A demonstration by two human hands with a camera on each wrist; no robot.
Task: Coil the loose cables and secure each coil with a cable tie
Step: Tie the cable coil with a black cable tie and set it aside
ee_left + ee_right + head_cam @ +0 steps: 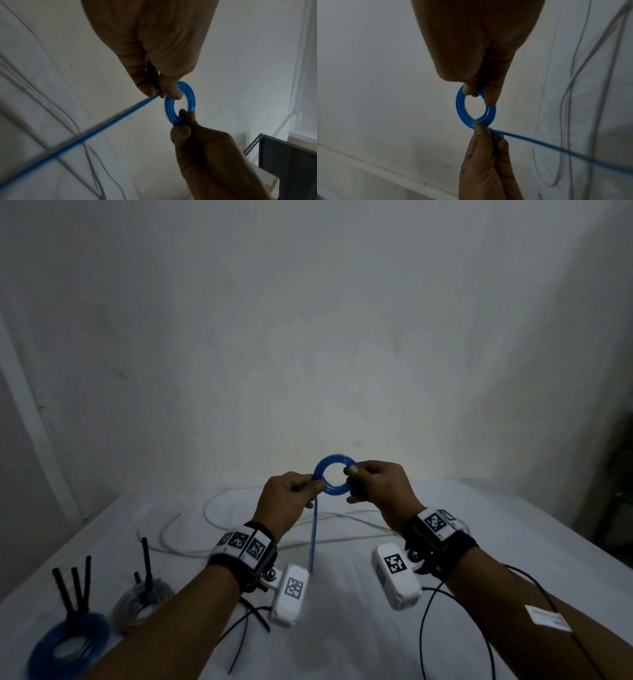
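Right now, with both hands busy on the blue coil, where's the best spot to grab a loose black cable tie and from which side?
A judgement: take a black cable tie from those on the table beneath the left hand, pinching its thin strap near one end from above. It lies flat, so only the top is open. The right hand could hold the blue coil meanwhile.

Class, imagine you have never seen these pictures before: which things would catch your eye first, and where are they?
The bright blue coil stands out first, held up between the left hand and right hand, each pinching one side, with a loose blue tail dropping to the white sheet. At the near left lie two finished coils, one blue and one grey, with black cable ties sticking up.
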